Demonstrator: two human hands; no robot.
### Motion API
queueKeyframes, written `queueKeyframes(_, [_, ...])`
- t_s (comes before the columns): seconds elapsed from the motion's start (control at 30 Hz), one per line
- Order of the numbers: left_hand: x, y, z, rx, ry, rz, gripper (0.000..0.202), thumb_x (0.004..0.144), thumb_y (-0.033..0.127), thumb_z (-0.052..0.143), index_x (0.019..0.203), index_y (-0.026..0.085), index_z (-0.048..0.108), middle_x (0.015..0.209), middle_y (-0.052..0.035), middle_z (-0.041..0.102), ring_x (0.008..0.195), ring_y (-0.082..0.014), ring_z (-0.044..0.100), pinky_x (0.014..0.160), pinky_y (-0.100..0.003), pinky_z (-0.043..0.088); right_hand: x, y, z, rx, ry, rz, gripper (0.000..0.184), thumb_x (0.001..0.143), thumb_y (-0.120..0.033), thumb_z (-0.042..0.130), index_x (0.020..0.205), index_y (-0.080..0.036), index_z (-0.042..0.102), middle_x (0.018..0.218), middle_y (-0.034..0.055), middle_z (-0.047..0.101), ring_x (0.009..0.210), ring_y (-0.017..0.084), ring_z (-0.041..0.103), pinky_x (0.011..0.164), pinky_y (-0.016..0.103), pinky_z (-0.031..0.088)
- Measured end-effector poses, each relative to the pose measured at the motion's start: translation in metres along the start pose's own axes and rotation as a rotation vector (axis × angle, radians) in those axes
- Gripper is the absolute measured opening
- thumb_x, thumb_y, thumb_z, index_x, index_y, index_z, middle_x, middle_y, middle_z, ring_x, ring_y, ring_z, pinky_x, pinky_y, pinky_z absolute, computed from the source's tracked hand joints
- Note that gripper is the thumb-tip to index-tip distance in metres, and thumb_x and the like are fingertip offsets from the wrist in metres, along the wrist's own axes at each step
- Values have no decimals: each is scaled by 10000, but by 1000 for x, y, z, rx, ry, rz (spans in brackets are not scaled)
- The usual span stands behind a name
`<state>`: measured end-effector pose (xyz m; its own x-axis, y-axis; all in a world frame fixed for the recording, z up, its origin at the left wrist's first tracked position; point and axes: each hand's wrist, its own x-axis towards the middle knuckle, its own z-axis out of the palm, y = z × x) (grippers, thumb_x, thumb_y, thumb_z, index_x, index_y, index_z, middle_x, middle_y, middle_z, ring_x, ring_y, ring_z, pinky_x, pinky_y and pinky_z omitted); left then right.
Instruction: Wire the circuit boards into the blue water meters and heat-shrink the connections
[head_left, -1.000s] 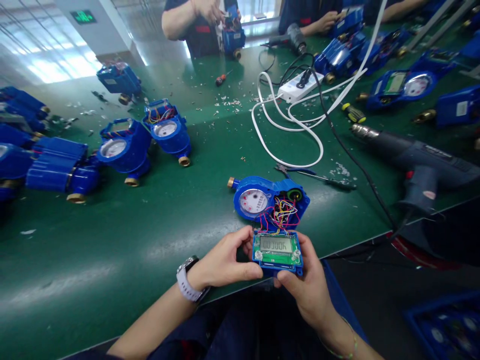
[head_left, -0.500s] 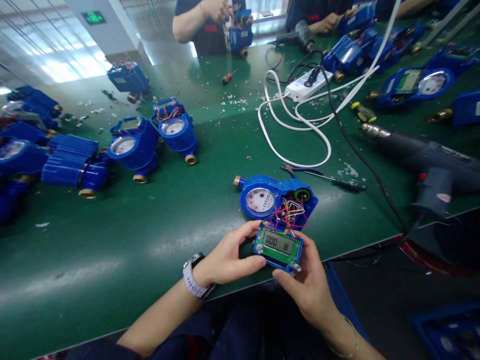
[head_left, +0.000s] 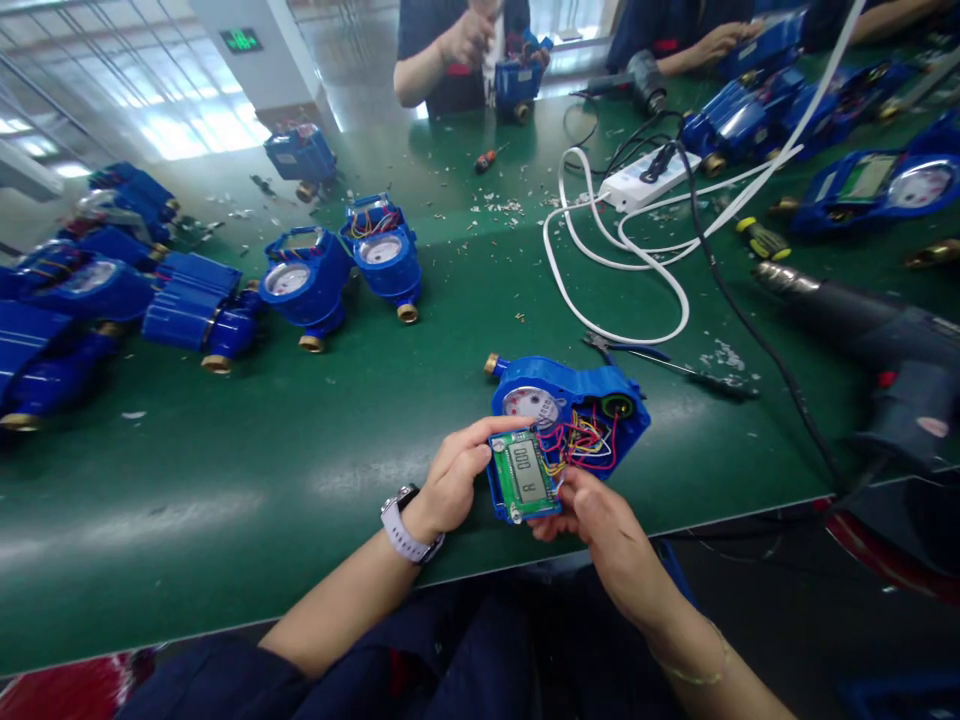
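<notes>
A green display circuit board (head_left: pixel 523 475) with a small LCD sits in a blue frame, turned sideways, in front of an opened blue water meter (head_left: pixel 562 385). Red, yellow and white wires (head_left: pixel 589 440) run from the board into the meter's housing. My left hand (head_left: pixel 454 480) grips the board's left side, its index finger stretched along the top edge. On the other side my right hand (head_left: pixel 589 510) is closed at the lower right corner, thumb and fingertips by the wires; part of its grip is hidden behind the board.
Pliers (head_left: pixel 622 348) and a long screwdriver (head_left: pixel 712 380) lie behind the meter. At right are a heat gun (head_left: pixel 862 330), a white power strip (head_left: pixel 651 175) and looped cable. Several blue meters (head_left: pixel 382 255) stand at left. Co-workers' hands (head_left: pixel 469 40) work across the table.
The display board has turned about a quarter turn and shifted left. My right hand has moved from its right edge to the corner by the wires. The camera view has swung left.
</notes>
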<state>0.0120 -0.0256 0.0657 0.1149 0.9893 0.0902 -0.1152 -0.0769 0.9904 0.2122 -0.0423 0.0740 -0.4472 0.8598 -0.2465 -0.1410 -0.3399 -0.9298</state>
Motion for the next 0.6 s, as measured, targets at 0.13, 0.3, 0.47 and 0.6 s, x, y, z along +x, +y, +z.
queueKeyframes(0.13, [3,2,-3,-65,-71,-23,417,881,432,474,1051,158,739,993,-66,758,847,-212,671,789,-308,486,14,-7,11,62,-67,99,396,836,-545,677,822,-149,668,635,24,669,570,121,614,592,240,502])
queueKeyframes(0.3, [7,4,-8,-209,30,-58,393,842,458,528,935,139,736,830,-60,722,661,-159,595,637,-271,450,17,-5,33,174,-62,133,363,798,-502,731,892,-158,665,644,10,688,535,112,617,543,224,495])
queueKeyframes(0.47, [10,7,-2,-323,219,46,460,842,547,553,1064,164,679,842,-53,656,734,-162,587,695,-274,487,19,-2,45,294,14,115,332,785,-471,755,890,-171,659,633,-4,679,566,120,634,546,223,507])
queueKeyframes(0.6, [8,8,10,-427,282,140,730,747,735,578,1271,228,549,1223,-102,602,1030,-228,600,893,-357,512,22,-3,54,388,65,88,333,776,-480,762,869,-176,661,691,2,683,591,115,629,560,226,518])
